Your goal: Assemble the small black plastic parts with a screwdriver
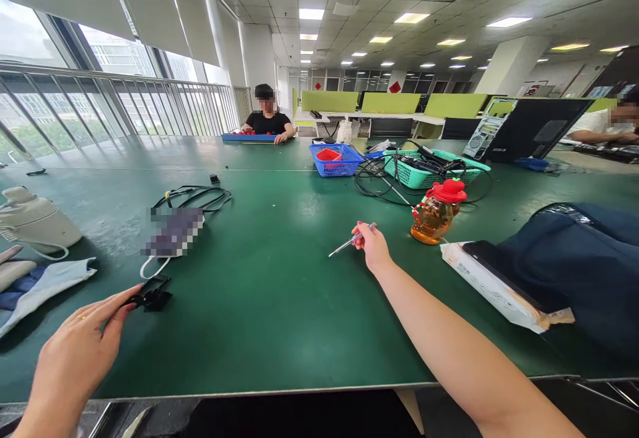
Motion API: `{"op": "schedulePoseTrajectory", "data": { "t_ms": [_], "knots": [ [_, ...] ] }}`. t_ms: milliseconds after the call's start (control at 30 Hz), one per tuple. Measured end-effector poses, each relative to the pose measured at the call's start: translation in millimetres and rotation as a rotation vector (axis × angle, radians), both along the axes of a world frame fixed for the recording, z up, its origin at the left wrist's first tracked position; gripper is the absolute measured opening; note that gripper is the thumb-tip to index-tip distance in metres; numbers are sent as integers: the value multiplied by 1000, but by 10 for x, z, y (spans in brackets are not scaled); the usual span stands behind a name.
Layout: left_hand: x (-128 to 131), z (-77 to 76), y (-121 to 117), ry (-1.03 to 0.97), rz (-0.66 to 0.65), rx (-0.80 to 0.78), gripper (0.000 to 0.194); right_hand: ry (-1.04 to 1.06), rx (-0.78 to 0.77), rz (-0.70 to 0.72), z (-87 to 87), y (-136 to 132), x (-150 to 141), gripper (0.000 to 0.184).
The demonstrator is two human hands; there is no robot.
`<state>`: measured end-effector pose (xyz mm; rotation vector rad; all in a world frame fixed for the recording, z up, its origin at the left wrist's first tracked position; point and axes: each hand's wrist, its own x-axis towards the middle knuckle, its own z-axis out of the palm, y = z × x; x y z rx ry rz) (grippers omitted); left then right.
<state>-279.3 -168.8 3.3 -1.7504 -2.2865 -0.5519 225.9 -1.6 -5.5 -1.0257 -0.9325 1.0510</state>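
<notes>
A small screwdriver (341, 247) with a clear handle is gripped in my right hand (370, 246), its metal tip pointing left just over the green table (279, 278). Near the table's front left, my left hand (87, 345) pinches a small black clip-like part (154, 295) between thumb and fingers; its exact kind is hard to make out. Just beyond that part lies a dark, partly blurred device (174, 233) with a white loop. Behind the device, a black cable (210, 197) is coiled on the tabletop.
On the right stand an amber bottle with a red lid (434, 215), a pack with a phone (514, 278) on it, and a dark bag (589, 265). Blue (335, 164) and green (407, 175) baskets with cables sit farther back. A person (269, 118) sits across the table.
</notes>
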Motion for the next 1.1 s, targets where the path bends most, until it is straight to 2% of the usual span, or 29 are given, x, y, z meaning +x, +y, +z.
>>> {"op": "schedulePoseTrajectory", "data": {
  "t_ms": [67, 133, 200, 333, 633, 867, 967, 1100],
  "knots": [
    [143, 155, 58, 17, 1, -37, 51, -2, -6, -3, -8, 3, 4, 38],
    [224, 218, 103, 28, -38, -82, 53, -4, -6, -5, -17, 9, 4, 39],
    [249, 208, 128, 37, -57, -118, 54, -6, -3, -1, -22, 14, -1, 39],
    [232, 177, 152, 18, -9, -176, 54, -12, -1, 22, -22, 16, -20, 40],
    [237, 370, 305, -57, -98, -303, 52, -13, 0, 40, 13, -6, -39, 40],
    [284, 361, 288, -85, -86, -264, 48, -13, 2, 48, -2, 6, -39, 40],
    [249, 294, 253, -90, -54, -246, 48, -8, 3, 52, -11, 8, -38, 42],
    [232, 199, 223, -88, -53, -149, 49, -10, 4, 56, -7, -3, -43, 43]
  ]
}}
